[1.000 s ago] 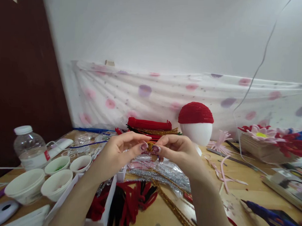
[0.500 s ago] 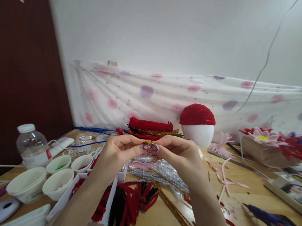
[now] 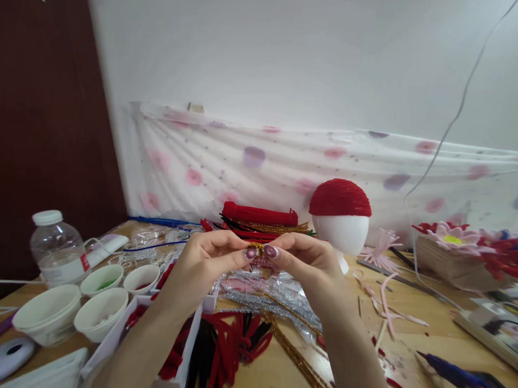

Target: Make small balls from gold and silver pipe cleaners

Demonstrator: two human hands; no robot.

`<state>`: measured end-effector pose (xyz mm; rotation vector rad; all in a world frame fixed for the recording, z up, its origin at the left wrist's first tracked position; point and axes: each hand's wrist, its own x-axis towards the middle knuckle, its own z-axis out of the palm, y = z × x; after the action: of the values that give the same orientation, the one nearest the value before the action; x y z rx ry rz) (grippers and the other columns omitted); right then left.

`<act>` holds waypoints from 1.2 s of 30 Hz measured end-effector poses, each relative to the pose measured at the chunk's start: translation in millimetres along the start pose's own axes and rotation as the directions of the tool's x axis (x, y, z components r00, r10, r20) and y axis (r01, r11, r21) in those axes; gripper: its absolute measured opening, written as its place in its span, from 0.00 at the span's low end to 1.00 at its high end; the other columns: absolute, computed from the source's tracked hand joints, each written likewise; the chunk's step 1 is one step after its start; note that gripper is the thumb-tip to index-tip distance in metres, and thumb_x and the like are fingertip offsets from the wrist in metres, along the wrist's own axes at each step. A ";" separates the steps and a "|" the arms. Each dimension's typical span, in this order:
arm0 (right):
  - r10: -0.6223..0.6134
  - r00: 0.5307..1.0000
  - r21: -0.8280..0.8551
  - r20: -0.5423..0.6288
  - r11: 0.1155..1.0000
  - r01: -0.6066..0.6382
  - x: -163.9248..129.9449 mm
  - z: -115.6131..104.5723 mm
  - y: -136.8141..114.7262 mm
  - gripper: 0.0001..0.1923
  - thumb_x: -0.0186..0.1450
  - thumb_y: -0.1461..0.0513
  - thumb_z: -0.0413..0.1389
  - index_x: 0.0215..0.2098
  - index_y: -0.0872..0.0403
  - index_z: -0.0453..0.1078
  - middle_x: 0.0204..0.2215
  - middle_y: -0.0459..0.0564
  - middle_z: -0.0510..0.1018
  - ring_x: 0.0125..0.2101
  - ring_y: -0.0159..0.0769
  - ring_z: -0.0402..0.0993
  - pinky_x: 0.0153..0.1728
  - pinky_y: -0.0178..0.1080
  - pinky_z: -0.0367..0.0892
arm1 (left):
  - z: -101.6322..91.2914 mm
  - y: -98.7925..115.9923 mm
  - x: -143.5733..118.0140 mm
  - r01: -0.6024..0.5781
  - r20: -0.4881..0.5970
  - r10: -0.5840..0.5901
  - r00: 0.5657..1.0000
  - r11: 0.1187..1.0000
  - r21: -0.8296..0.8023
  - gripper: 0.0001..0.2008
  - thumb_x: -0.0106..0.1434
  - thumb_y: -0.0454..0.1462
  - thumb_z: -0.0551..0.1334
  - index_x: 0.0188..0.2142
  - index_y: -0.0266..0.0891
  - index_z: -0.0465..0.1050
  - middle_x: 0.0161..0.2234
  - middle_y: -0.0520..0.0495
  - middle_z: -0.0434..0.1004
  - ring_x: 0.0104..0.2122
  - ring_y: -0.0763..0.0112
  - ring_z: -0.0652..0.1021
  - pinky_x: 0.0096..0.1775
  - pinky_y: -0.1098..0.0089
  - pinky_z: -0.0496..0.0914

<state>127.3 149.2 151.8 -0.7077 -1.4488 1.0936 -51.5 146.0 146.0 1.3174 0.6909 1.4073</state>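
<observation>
My left hand (image 3: 215, 255) and my right hand (image 3: 301, 257) meet in front of me above the table, thumbs nearly touching. Both pinch a small gold tinsel piece (image 3: 257, 248) between thumb and fingers; much of it is hidden, so its full shape does not show. It looks like glittery pipe cleaner. Below the hands lie silver tinsel stems (image 3: 258, 302) in clear plastic. Nearer me are bundled red and black pipe cleaners (image 3: 226, 347) and long gold tinsel stems (image 3: 301, 361).
White bowls (image 3: 47, 316) and a plastic bottle (image 3: 59, 254) stand left, beside a white box (image 3: 187, 351). A foam head with a red cap (image 3: 341, 199) stands behind my right hand. A blue glue gun (image 3: 457, 377) lies front right, below a box of fuzzy flowers (image 3: 447, 259).
My thumbs have drawn slightly apart, and a little more of the gold piece shows between them. Both hands keep their pinch; the view has shifted very slightly.
</observation>
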 end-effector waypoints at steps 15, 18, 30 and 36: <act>-0.069 0.998 0.107 -0.001 0.992 0.069 1.4 14.8 10.8 0.07 0.59 0.58 0.67 0.27 0.53 0.80 0.20 0.43 0.76 0.21 0.26 0.67 0.24 0.32 0.63 | 12.9 -12.1 4.0 -0.102 -0.142 0.068 0.988 0.964 -0.247 0.05 0.47 0.32 0.74 0.22 0.43 0.82 0.23 0.57 0.80 0.26 0.78 0.77 0.33 0.78 0.71; -0.116 0.993 0.046 0.012 0.992 0.115 2.1 7.8 6.9 0.06 0.60 0.59 0.67 0.28 0.53 0.79 0.21 0.44 0.77 0.23 0.28 0.69 0.26 0.34 0.66 | 13.7 -13.5 1.9 -0.113 -0.143 0.099 0.985 0.989 -0.091 0.03 0.52 0.35 0.72 0.25 0.43 0.81 0.24 0.56 0.80 0.27 0.76 0.76 0.34 0.75 0.71; 0.000 0.872 -0.432 0.490 0.869 0.243 0.6 -23.9 -6.6 0.04 0.62 0.64 0.61 0.31 0.55 0.79 0.26 0.47 0.79 0.26 0.32 0.72 0.28 0.35 0.66 | -5.2 12.8 -5.8 -0.290 0.341 0.025 0.940 0.586 0.756 0.05 0.56 0.32 0.67 0.25 0.43 0.76 0.23 0.57 0.74 0.25 0.72 0.73 0.31 0.73 0.64; -0.002 0.817 -0.482 0.577 0.806 0.343 1.4 -33.3 -7.9 0.05 0.62 0.69 0.59 0.33 0.57 0.78 0.27 0.45 0.79 0.27 0.29 0.73 0.29 0.32 0.67 | -3.7 1.2 -1.5 -0.294 0.360 0.000 0.933 0.580 0.760 0.08 0.55 0.34 0.68 0.20 0.44 0.78 0.20 0.55 0.77 0.22 0.69 0.74 0.26 0.74 0.64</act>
<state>160.5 155.1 157.5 -0.6595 -2.3636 0.7239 -55.5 145.1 145.8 2.3264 1.0747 0.9406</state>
